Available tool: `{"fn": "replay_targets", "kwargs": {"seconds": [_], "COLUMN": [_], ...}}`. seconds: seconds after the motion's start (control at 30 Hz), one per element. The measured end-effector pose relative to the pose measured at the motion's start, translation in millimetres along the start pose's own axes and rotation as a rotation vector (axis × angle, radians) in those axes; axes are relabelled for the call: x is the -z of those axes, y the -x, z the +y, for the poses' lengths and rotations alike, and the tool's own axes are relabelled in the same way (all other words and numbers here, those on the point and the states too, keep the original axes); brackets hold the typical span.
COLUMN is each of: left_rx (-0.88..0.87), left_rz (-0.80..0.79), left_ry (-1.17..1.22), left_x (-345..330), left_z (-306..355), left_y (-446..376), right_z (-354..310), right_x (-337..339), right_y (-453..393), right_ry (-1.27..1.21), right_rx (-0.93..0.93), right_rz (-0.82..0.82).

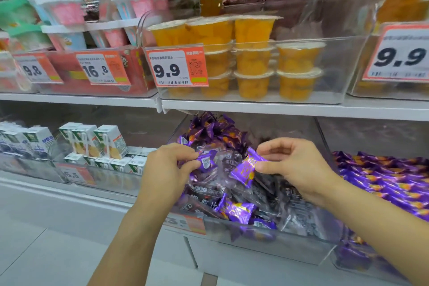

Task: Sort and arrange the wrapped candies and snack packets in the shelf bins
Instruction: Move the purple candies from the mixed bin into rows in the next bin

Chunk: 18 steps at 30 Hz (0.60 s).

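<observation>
Two purple candies are in your grip right now: your left hand (pixel 171 165) pinches a small purple-wrapped candy (pixel 205 162) between thumb and fingertips, and your right hand (pixel 294 165) pinches a larger purple candy (pixel 246 168) by its upper end, so it hangs tilted over the middle bin (pixel 267 242). Under both hands that clear bin is a mix: dark snack packets (pixel 209 190) lie in a loose heap with more purple candies (pixel 234 210) scattered on top and a pile of them at the back. To your right, the neighbouring bin (pixel 380 183) holds purple candies laid in fairly even rows. By my reading, the sorting is only partly done; the middle bin needs its stray candies picked out and its packets straightened.
</observation>
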<state>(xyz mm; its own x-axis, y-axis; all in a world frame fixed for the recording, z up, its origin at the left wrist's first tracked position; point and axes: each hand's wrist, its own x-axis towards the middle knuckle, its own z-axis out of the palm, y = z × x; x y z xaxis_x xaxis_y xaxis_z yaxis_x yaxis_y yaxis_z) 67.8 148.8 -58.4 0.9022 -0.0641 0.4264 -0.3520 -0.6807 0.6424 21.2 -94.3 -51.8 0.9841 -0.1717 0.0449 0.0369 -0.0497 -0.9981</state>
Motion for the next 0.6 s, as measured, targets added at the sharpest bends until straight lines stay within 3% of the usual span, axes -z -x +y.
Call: {"fn": "replay_targets", "kwargs": {"seconds": [0.17, 0.27, 0.4, 0.6], "left_rx": [-0.152, -0.059, -0.037, 0.004], "left_rz": [0.057, -0.092, -0.253, -0.493], "left_ry": [0.116, 0.396, 0.817, 0.914], "left_x": [2.1, -6.9, -27.7, -52.8], "left_z": [28.9, 60.7, 91.8, 120.3], "left_y": [14.9, 34.9, 52.4, 64.3], "right_z": [-4.2, -19.5, -32.0, -14.0], "right_x": [19.4, 37.2, 72.1, 105.7], "right_y": [19.6, 38.3, 67.7, 106.0], "right_ry": [-0.009, -0.039, -0.199, -0.406], "right_rx": [-0.134, -0.088, -0.016, -0.139], "right_rz": [-0.107, -0.15, -0.015, 0.175]}}
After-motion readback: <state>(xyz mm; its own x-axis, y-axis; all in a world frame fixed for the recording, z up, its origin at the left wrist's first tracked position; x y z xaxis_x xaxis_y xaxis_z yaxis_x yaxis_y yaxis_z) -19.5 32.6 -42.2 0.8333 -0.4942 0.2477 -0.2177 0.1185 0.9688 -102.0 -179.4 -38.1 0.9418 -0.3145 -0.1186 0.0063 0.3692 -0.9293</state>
